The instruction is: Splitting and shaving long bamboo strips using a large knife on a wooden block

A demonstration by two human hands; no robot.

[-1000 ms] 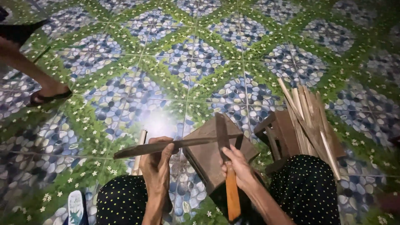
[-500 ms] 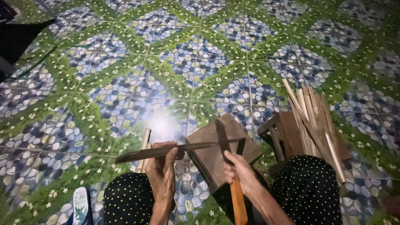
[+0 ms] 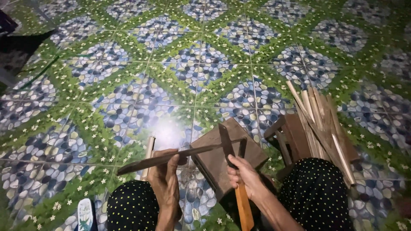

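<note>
- Sandal (image 3: 85,214), lower left edge of the frame: a pale sole with a green printed pattern, only partly in view.
- Floor tiles (image 3: 128,77): glossy, printed with blue-grey pebbles in diamond fields bordered by green bands with small white flowers; a bright glare patch lies just left of centre.
- Left hand (image 3: 166,182), lower centre-left: fingers clenched around a long strip (image 3: 171,156) of dark, flat, thin wood or bamboo; its long axis runs nearly level, low at the lower left and rising slightly toward the right, where its far end meets the blade over the block.
- Wooden block (image 3: 222,162), centre: brown, box-shaped, flat-topped, with matte faces.
- Right hand (image 3: 246,179), lower centre: closed on a knife (image 3: 233,171); the dark blade points up and away, the orange-brown wooden handle runs down toward the bottom edge.
- Bundle of sticks (image 3: 323,128), right: pale, split, straight slats, lying fanned across a small dark wooden stool (image 3: 295,139).
</note>
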